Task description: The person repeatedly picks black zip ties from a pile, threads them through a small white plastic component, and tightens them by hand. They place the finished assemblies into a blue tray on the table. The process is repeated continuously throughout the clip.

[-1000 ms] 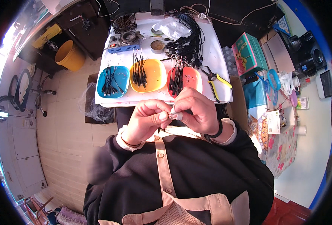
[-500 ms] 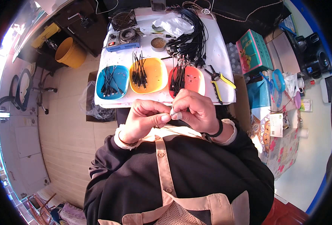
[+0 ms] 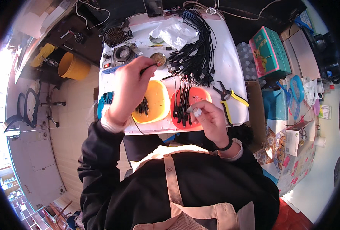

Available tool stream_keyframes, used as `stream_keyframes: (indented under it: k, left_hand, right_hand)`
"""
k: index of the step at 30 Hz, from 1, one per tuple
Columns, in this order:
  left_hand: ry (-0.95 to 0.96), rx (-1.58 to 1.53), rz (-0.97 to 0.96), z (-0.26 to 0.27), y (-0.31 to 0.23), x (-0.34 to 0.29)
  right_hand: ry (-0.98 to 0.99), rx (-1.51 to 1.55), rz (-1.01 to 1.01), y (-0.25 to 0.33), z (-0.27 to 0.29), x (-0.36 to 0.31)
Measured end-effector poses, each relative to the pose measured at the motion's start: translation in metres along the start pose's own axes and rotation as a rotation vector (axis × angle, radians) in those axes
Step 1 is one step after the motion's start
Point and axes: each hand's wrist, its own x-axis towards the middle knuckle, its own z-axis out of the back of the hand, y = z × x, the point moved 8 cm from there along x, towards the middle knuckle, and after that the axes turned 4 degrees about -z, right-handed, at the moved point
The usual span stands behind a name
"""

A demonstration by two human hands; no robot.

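My left hand (image 3: 133, 82) reaches over the yellow tray, closed on a thin black cable (image 3: 147, 69). The cable's tip is at the round tin (image 3: 158, 58) of brownish stuff, and a thin black length hangs below the hand past the table edge. My right hand (image 3: 213, 122) is at the near right of the red tray (image 3: 206, 100), its fingers curled together. White wrapping shows at its fingertips; anything pinched there is too small to make out. Black cables (image 3: 183, 100) with bare ends lie in the red tray. More cables (image 3: 142, 106) lie in the yellow tray (image 3: 158, 99).
A blue tray (image 3: 102, 107) is partly behind my left arm. A blue soldering unit (image 3: 112, 66) and a fan (image 3: 117, 35) stand far left. A heap of black cables (image 3: 197, 50) and white tissue (image 3: 174, 32) lie at the back. Yellow-handled wire strippers (image 3: 231, 97) lie right.
My hands were together in front of the table's near edge. They have parted: the left has gone forward to the tin with the cable, the right a little to the right.
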Motion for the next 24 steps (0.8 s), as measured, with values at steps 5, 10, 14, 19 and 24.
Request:
stream_keyframes:
  k: [5,10,14,19,24]
  left_hand:
    - [0.127,0.238,-0.16,-0.058,0.059,0.037]
    - [0.171,0.29,-0.147,-0.081,0.1,0.047]
    - [0.195,0.351,-0.126,-0.087,0.113,0.052]
    - [0.224,0.344,-0.087,-0.091,0.116,0.055]
    - [0.099,0.241,-0.189,-0.067,0.092,0.052]
  right_hand:
    - [0.014,0.001,-0.062,-0.015,0.006,0.001]
    - [0.027,-0.037,-0.084,-0.017,0.015,0.006]
    - [0.019,-0.007,-0.114,-0.021,0.019,0.01]
    - [0.035,0.017,-0.128,-0.023,0.017,0.011]
    - [0.018,-0.037,-0.098,-0.019,0.017,0.011]
